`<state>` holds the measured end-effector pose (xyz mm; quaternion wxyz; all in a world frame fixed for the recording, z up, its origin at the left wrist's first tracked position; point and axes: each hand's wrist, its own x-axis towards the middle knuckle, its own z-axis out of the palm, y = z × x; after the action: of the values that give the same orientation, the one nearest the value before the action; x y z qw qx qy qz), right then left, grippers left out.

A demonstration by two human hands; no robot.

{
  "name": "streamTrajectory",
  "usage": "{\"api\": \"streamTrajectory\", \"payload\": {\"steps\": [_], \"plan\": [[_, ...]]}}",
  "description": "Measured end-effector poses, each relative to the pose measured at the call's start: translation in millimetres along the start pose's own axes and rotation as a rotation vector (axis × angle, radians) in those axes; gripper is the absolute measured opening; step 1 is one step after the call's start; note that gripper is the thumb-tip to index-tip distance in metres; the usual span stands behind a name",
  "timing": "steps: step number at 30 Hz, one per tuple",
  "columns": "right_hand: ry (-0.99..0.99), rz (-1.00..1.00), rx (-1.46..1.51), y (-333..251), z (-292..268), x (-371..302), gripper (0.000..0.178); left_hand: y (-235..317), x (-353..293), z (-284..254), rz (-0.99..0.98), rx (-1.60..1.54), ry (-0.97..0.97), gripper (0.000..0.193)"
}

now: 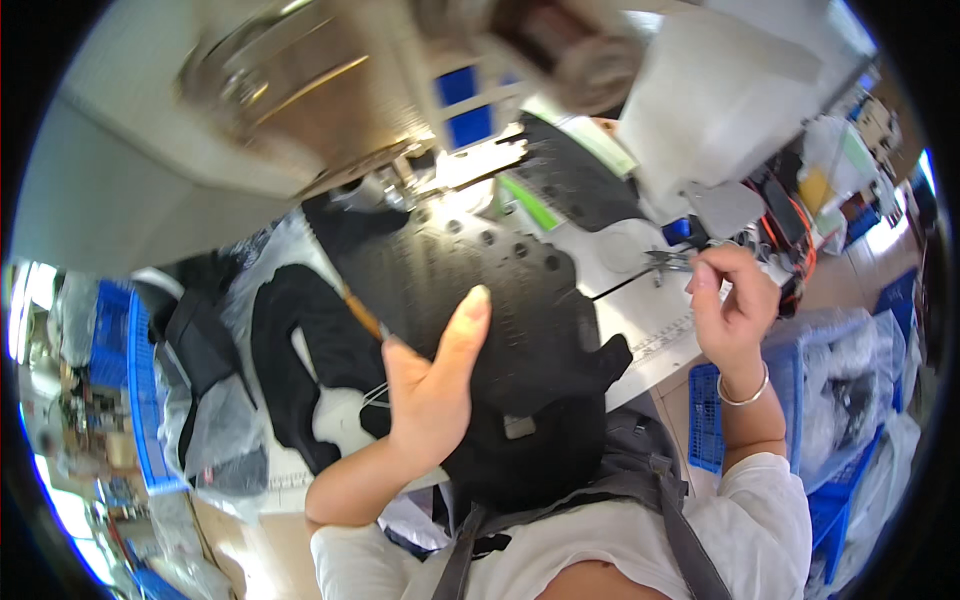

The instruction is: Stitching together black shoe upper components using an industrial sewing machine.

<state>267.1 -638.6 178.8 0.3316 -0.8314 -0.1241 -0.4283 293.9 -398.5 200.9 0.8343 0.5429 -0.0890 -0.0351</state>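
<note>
A large black panel of fabric or leather (500, 330), with a row of round holes near its far edge, lies across the table and hangs into my lap. On its left part rests my left hand (435, 395), thumb and forefinger stretched apart. A slim orange-brown rod (362, 312) ends close to the forefinger; whether the hand touches it I cannot tell. My right hand (735, 305) is raised at the table's right side, fingertips pinched together. Anything between them is too small to make out. Just beyond those fingertips are small metal snips (668, 262).
A sewing machine (300, 110) looms overhead at the back left, its lit needle area beyond the panel. A curved black piece (300, 370) lies left on the white table (650, 310). Blue crates (143, 400) with plastic-wrapped goods stand at both sides. Tools and orange cords clutter the right.
</note>
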Motion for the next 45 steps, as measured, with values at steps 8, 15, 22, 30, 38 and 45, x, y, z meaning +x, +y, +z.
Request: {"api": "streamTrajectory", "payload": {"steps": [8,15,22,30,38,45], "plan": [[-0.382,0.011,-0.461,74,-18,-49,0.034,-8,2,-2,0.023,0.034,0.044,0.028],[-0.115,0.155,-0.157,77,-1,-42,0.013,-4,0,-1,-0.024,-0.030,0.009,0.019],[0.055,0.542,0.360,22,-5,5,0.023,-7,0,-5,0.046,0.068,-0.047,0.014],[-0.380,0.118,0.475,1,23,53,0.021,-6,1,-2,0.008,-0.028,-0.050,0.017],[-0.417,0.016,0.300,3,24,50,0.016,-3,2,2,-0.033,-0.055,-0.043,0.017],[-0.127,0.158,-0.093,42,-3,-50,0.025,-4,0,-1,-0.068,0.004,-0.019,0.018]]}}
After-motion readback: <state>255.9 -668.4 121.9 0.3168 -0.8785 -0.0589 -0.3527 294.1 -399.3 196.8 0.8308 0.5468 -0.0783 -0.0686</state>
